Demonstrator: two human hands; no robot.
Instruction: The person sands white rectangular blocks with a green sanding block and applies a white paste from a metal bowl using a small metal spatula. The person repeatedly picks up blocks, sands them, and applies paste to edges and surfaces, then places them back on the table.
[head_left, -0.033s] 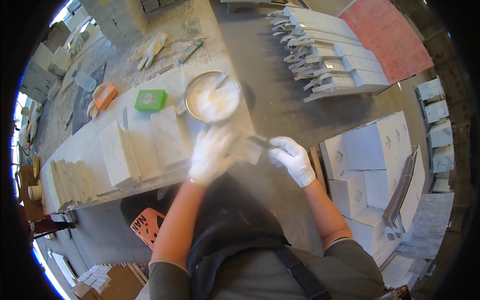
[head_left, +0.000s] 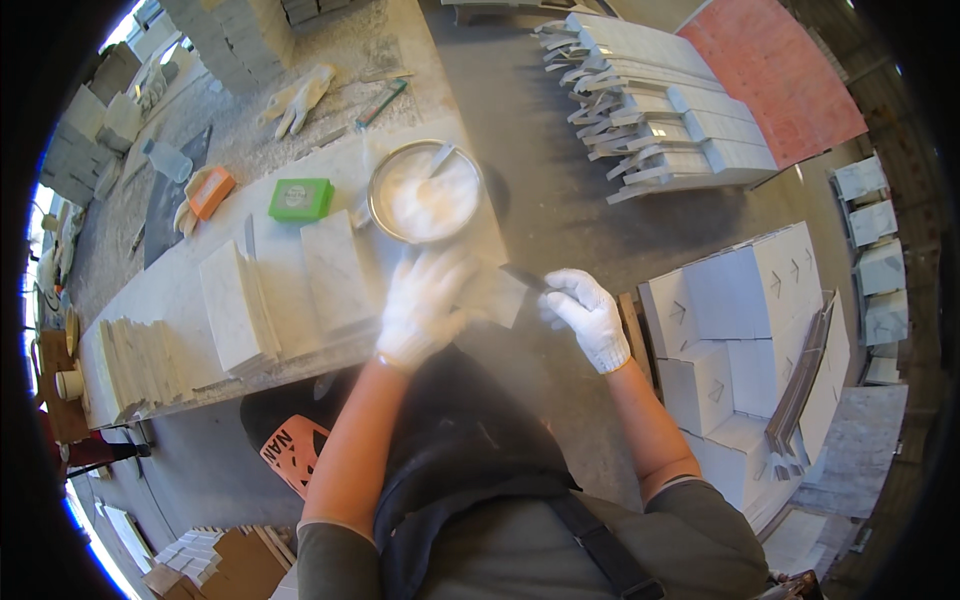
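Several stacks of pale stone tiles (head_left: 235, 310) line our bench at the left, with a green block (head_left: 300, 199) behind them. Our left hand (head_left: 420, 305), gloved white, lies flat on a tile (head_left: 490, 292), partly hiding it, just below a metal bowl (head_left: 425, 192) of white paste. Our right hand (head_left: 588, 315) closes around a dark tool (head_left: 525, 278), perhaps a spatula, touching that tile's edge. White boxes (head_left: 740, 310) stand at the right.

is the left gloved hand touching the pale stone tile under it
Touching. The head view shows the left hand in its white glove pressed flat on the pale stone tile lying on the long workbench, with no gap visible between palm and tile.
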